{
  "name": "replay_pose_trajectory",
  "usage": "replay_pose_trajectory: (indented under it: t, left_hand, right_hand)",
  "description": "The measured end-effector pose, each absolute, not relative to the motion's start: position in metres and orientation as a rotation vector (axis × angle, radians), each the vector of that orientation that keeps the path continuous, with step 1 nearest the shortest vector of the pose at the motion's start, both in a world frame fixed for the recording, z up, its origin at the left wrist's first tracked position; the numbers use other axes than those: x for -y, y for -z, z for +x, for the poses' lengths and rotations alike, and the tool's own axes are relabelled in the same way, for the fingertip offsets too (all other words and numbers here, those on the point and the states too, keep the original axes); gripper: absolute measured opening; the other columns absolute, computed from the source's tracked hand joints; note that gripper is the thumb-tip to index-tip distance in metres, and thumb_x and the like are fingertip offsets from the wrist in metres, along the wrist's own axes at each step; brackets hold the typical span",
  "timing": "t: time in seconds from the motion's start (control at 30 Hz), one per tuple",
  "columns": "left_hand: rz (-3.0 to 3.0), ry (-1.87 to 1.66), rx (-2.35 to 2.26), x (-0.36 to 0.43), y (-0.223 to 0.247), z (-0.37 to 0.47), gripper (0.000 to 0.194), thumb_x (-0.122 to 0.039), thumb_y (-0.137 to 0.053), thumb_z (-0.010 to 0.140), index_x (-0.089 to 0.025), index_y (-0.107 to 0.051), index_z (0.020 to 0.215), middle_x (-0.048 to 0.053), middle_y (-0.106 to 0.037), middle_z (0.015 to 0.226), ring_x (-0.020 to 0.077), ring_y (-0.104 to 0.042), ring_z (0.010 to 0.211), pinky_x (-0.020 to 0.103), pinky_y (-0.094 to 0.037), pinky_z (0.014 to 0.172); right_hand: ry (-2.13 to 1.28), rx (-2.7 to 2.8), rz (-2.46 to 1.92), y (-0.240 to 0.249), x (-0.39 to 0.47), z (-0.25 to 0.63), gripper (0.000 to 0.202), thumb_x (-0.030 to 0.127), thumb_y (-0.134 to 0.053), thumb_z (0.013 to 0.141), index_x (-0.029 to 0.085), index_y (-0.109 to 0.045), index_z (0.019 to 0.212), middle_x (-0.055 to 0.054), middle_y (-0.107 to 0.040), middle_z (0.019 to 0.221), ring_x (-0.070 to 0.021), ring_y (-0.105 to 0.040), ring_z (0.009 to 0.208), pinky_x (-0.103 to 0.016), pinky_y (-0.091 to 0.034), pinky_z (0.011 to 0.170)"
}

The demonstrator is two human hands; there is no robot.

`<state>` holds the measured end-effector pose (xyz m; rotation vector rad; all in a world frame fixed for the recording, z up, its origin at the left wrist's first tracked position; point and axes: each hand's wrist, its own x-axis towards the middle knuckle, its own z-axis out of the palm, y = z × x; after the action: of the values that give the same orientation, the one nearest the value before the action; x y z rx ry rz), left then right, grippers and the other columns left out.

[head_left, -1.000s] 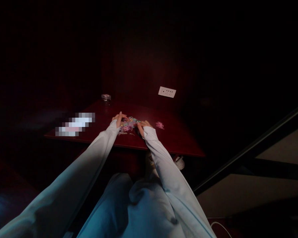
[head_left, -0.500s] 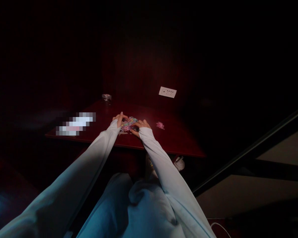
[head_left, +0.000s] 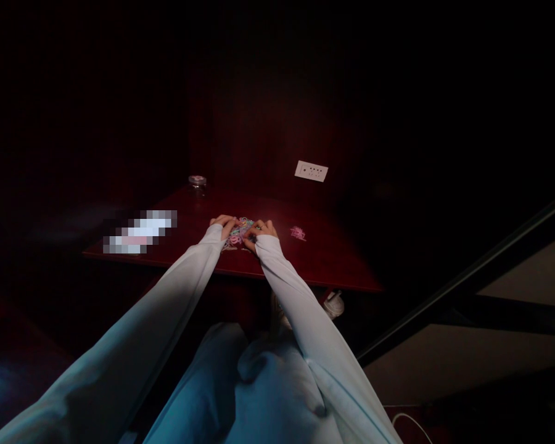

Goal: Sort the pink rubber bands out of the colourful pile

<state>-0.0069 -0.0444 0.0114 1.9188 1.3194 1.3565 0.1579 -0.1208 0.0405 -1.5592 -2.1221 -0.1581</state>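
Observation:
A loose heap of thin, multicoloured hair ties (head_left: pixel 237 238), pink, lilac, yellow and mint, lies on the dark red table (head_left: pixel 203 213). At the heap's left side is my left hand (head_left: pixel 222 223), its fingers bent down and closed at the tips on some of the ties. Opposite it, my right hand (head_left: pixel 263 230) has curled fingers pressed together in the heap's right side. Exactly which strands each hand grips is too small to tell. A separate small bunch of pink hair ties (head_left: pixel 298 233) rests to the right of my right hand.
A clear lidded jar (head_left: pixel 197 185) stands at the table's back left. On the left lies a bright, blurred-out phone-like slab (head_left: pixel 141 231). A white socket plate (head_left: pixel 311 171) is on the back wall. A whitish rounded object (head_left: pixel 334 304) shows below the table's front edge.
My left hand's raised fingers have come down onto the heap. My right hand's fingers have curled in more and shifted slightly. The pink bunch stays in place.

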Motion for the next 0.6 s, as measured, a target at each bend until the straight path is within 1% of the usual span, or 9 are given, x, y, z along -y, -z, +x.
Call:
replay_pose_trajectory:
  t: [0.1,0.33,0.47,0.6]
  left_hand:
    - [1.943,-1.366,-1.327,0.0435,-0.0081,-0.0073,0.024,-0.034,-0.052,0.088,-0.024,-0.072,0.081,0.004,-0.073,0.102,0.0258,-0.060,0.110,0.040,-0.041,0.105]
    - [1.977,-1.334,-1.356,0.0446,-0.0094,-0.0075,0.011,-0.028,-0.063,0.081,-0.024,-0.073,0.082,0.003,-0.073,0.099,0.0241,-0.062,0.103,0.038,-0.044,0.100]
    - [2.021,-1.364,-1.292,0.0440,-0.0086,-0.0089,0.011,-0.028,-0.063,0.082,-0.026,-0.074,0.083,0.002,-0.074,0.100,0.0245,-0.063,0.104,0.040,-0.045,0.100]
    - [2.037,-1.380,-1.274,0.0431,-0.0076,-0.0090,0.015,-0.028,-0.060,0.086,-0.025,-0.075,0.084,0.002,-0.074,0.101,0.0251,-0.063,0.107,0.043,-0.041,0.103]
  right_hand:
    - [0.148,2.102,-1.567,-0.0400,0.1194,0.1579,0.014,0.034,-0.065,0.092,0.024,-0.075,0.093,-0.006,-0.064,0.114,-0.0249,-0.045,0.111,-0.035,-0.039,0.093]
    - [0.100,2.034,-1.562,-0.0417,0.1182,0.1591,0.012,0.032,-0.067,0.090,0.024,-0.076,0.090,-0.005,-0.065,0.110,-0.0238,-0.044,0.107,-0.034,-0.038,0.093]
    - [0.062,1.944,-1.548,-0.0407,0.1181,0.1628,0.011,0.031,-0.067,0.090,0.024,-0.076,0.089,-0.005,-0.064,0.108,-0.0235,-0.044,0.106,-0.035,-0.037,0.093]
    - [0.028,1.849,-1.541,-0.0386,0.1170,0.1676,0.010,0.030,-0.068,0.088,0.024,-0.076,0.088,-0.005,-0.064,0.103,-0.0231,-0.044,0.104,-0.034,-0.038,0.092]
